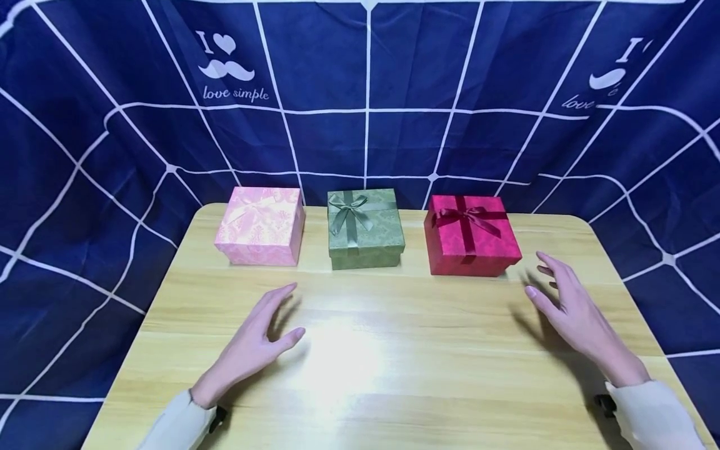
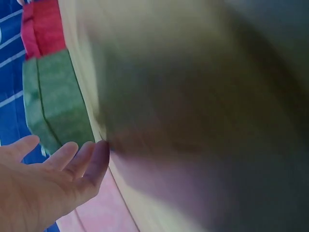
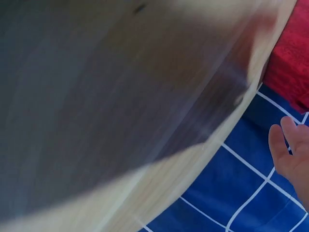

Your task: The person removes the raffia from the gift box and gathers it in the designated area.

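Three boxes [image 1: 366,231] stand in a row on the surface [image 1: 427,362].
Cloth [image 1: 410,140] hangs behind; left hand [image 1: 252,340] in front, right hand [image 1: 579,319] front-right.

The right grip [image 3: 293,157] hangs with fingers parted, a red box [image 3: 292,63] near its fingertips, checked blue cloth [image 3: 217,179] behind it, the shadowed wooden counter [image 3: 120,121] beside it.

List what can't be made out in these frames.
Head: what, if anything, is inside the pink box, green box and red box; all are closed.
Head: part of the right-side print on the blue cloth; a fold seems to hide it.
Left wrist: much of the pink box, behind the left hand and past the bottom edge.
Right wrist: parts of the right hand and red box, past the right edge.
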Demonstrator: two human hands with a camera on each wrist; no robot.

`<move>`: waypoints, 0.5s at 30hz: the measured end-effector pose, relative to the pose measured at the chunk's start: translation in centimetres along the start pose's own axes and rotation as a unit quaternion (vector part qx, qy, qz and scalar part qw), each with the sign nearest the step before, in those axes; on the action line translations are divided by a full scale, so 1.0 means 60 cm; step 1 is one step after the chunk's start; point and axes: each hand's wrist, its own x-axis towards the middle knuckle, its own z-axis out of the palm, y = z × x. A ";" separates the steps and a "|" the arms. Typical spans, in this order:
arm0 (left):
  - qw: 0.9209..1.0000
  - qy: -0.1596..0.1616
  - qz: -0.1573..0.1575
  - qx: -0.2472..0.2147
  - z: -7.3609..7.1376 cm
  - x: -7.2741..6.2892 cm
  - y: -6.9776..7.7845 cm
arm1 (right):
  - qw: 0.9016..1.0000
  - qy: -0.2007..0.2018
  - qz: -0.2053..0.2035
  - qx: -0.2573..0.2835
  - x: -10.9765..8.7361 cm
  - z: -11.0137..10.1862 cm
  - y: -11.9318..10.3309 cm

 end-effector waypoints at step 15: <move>0.988 -0.091 0.005 -0.124 0.087 0.091 0.096 | 0.996 0.027 0.014 0.089 0.021 0.013 -0.002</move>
